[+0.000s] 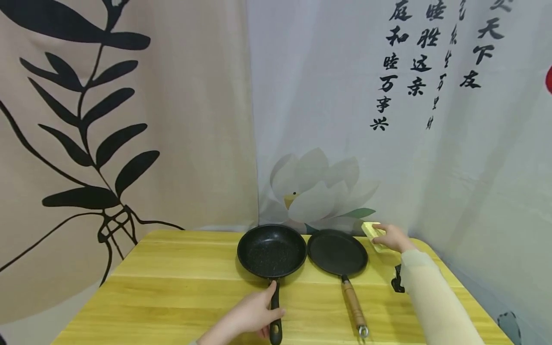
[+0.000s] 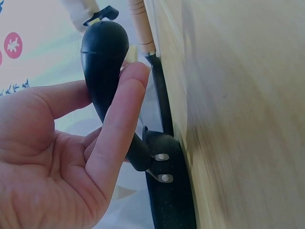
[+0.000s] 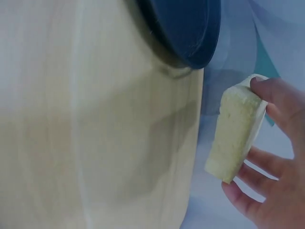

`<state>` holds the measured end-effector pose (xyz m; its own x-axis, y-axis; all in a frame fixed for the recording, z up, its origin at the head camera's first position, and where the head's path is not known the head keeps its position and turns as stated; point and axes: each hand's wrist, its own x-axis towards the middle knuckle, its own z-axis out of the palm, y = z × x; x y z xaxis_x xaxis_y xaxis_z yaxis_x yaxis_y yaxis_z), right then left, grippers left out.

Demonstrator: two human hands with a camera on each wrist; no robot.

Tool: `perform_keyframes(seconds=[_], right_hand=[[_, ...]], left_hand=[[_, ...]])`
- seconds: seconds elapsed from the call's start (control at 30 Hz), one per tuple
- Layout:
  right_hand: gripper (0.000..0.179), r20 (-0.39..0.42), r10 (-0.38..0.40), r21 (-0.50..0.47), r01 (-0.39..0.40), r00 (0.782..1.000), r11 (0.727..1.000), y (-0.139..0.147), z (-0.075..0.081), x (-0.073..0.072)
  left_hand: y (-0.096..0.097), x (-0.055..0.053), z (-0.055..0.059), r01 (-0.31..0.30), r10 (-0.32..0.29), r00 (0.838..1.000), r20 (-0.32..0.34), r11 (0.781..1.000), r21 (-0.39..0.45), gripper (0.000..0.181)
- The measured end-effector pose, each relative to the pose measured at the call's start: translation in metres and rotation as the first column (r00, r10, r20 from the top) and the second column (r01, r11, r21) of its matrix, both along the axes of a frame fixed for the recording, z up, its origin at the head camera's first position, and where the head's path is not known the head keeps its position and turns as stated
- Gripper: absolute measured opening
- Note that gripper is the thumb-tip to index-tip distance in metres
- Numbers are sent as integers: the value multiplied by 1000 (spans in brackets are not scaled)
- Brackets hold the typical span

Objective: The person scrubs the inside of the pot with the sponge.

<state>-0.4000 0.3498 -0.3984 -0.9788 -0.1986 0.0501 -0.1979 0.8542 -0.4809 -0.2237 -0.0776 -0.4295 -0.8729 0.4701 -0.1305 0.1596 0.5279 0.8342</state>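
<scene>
In the head view a black frying pan (image 1: 272,252) sits near the back of the table, its handle toward the person. The left hand (image 1: 255,312) holds the pan by its black handle (image 1: 276,326). In the left wrist view, thumb and fingers are around that handle (image 2: 106,62), which joins the pan's side (image 2: 171,205) at two rivets. At the back right the right hand (image 1: 391,238) grips a pale yellow, sponge-like block (image 1: 370,231). The right wrist view shows this block (image 3: 234,131) pinched between thumb and fingertips, beyond the table edge in that view.
A flat black pan (image 1: 338,252) with a wooden handle (image 1: 354,304) lies between the frying pan and the right arm. A black device (image 1: 397,279) is at the right sleeve. Behind the wooden table (image 1: 172,273) hangs a printed cloth (image 1: 198,120).
</scene>
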Motion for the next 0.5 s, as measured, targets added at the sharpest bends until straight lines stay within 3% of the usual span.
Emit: perform_keyframes(seconds=[0.5], right_hand=[[65,29,-93,44,92,995,995,20,-23,11]], left_hand=[[-1,0,-3,6,-6,1000,22,1000,24,78]])
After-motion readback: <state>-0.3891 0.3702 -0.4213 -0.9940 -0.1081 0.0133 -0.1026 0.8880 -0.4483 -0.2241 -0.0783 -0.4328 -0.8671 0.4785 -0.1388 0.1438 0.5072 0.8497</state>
